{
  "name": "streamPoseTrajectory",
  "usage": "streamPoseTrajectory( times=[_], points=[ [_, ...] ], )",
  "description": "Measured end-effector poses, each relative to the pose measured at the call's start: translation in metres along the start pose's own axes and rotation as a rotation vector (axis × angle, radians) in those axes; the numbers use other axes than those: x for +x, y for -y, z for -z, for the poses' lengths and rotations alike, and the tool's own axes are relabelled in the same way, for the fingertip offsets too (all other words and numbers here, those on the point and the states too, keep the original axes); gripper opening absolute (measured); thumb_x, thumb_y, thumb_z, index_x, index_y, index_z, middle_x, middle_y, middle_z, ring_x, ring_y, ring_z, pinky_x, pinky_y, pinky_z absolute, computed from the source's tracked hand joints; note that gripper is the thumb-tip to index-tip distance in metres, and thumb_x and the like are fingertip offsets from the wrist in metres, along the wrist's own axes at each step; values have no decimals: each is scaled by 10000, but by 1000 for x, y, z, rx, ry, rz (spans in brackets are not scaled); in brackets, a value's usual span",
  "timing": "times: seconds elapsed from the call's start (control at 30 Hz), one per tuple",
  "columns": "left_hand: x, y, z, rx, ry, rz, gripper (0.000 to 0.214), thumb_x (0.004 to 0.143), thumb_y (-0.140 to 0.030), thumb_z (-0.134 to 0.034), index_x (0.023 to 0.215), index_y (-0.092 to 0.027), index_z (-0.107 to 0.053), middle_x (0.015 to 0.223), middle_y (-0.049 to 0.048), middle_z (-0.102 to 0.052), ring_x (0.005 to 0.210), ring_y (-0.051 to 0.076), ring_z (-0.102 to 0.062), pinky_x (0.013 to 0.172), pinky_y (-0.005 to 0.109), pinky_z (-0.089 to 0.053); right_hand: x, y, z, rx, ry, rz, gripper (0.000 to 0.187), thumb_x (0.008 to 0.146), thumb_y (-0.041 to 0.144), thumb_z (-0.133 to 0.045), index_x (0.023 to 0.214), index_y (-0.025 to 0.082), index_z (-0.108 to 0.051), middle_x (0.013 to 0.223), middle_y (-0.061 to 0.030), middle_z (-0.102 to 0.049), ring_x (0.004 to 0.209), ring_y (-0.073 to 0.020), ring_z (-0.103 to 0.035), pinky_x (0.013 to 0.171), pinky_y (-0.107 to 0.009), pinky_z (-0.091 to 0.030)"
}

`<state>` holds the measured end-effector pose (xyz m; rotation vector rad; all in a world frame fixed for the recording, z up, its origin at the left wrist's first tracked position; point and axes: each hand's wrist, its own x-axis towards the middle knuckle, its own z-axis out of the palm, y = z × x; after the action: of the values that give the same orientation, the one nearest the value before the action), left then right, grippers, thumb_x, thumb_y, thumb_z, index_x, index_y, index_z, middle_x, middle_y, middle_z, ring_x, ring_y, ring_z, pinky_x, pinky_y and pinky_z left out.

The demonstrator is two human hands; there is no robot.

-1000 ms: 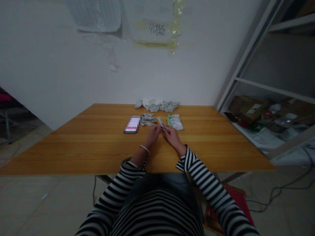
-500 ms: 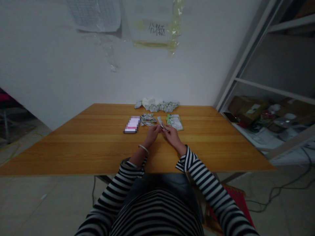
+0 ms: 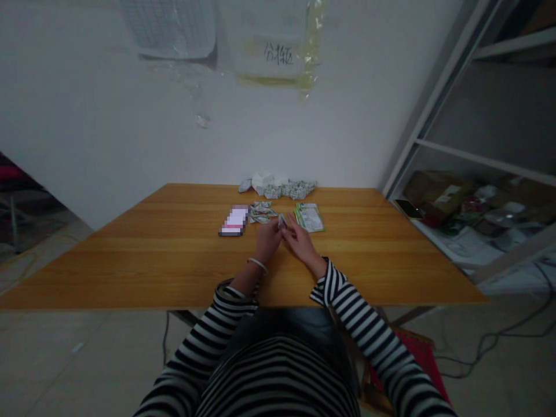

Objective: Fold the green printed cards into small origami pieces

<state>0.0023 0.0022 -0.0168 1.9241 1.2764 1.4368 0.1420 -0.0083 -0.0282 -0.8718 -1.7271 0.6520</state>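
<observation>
My left hand (image 3: 267, 241) and my right hand (image 3: 296, 241) meet above the middle of the wooden table (image 3: 174, 260). Both pinch a small strip of printed paper (image 3: 281, 220) between their fingertips. A bracelet circles my left wrist. Just beyond my right hand lies a flat stack of green and white paper sheets (image 3: 308, 216). A small heap of folded paper pieces (image 3: 262, 212) lies beyond my left hand.
A phone (image 3: 233, 220) lies left of the heap. More folded paper pieces (image 3: 278, 186) sit in a row at the table's far edge by the wall. A metal shelf rack (image 3: 469, 174) with cluttered goods stands at the right.
Both hands drew closer together and the paper strip looks shorter, more hidden between the fingers. The view shifted slightly.
</observation>
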Motion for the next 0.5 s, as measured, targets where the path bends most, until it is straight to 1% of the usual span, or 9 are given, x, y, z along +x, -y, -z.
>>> streamPoseTrajectory(
  times=[0.1, 0.17, 0.23, 0.3, 0.37, 0.4, 0.5],
  points=[
    [-6, -10, -1, 55, 49, -18, 127, 777, -156, -594, 817, -168, -714, 750, 62, -699, 752, 207, -621, 769, 306, -467, 3, -8, 0, -40, -95, -100, 454, 885, 276, -536, 1334, 225, -585, 1243, -93, -678, 1073, -252, -650, 959, -397, -479],
    [-8, -12, -4, 64, 75, -18, 171, 780, -154, -599, 888, -178, -730, 803, 68, -711, 776, 210, -619, 792, 312, -463, 3, -12, 1, -39, -121, -130, 442, 850, 200, -526, 1277, 210, -635, 1101, -90, -741, 935, -250, -684, 910, -409, -498],
    [-7, -10, -6, 53, 95, -9, 228, 781, -143, -589, 957, -179, -730, 832, 69, -718, 782, 211, -619, 797, 322, -472, 4, -14, 2, -21, -141, -140, 450, 798, 135, -520, 1208, 222, -684, 1055, -66, -757, 925, -246, -685, 907, -401, -497],
    [-3, -4, -7, 20, 111, 11, 273, 767, -111, -559, 976, -166, -727, 832, 62, -722, 772, 207, -623, 777, 326, -490, 4, -15, 3, 15, -148, -136, 447, 758, 97, -505, 1112, 245, -735, 1066, -38, -757, 978, -241, -678, 930, -384, -485],
    [1, 3, -9, -33, 131, 40, 310, 755, -85, -515, 971, -149, -727, 811, 52, -722, 722, 192, -629, 717, 314, -513, 5, -16, 3, 61, -151, -133, 432, 737, 85, -488, 1014, 254, -772, 1048, -24, -762, 998, -236, -676, 935, -370, -481],
    [3, 6, -9, -66, 142, 56, 335, 761, -87, -492, 997, -143, -723, 802, 47, -722, 677, 179, -627, 672, 304, -522, 5, -16, 4, 86, -155, -136, 420, 732, 88, -481, 975, 250, -783, 1018, -24, -769, 987, -236, -679, 925, -368, -485],
    [7, 14, -10, -165, 169, 92, 389, 777, -113, -466, 1090, -128, -696, 765, 35, -718, 565, 147, -606, 573, 279, -528, 9, -18, 4, 168, -157, -163, 395, 727, 111, -476, 927, 235, -794, 933, -27, -781, 932, -235, -683, 874, -366, -502]
  ],
)
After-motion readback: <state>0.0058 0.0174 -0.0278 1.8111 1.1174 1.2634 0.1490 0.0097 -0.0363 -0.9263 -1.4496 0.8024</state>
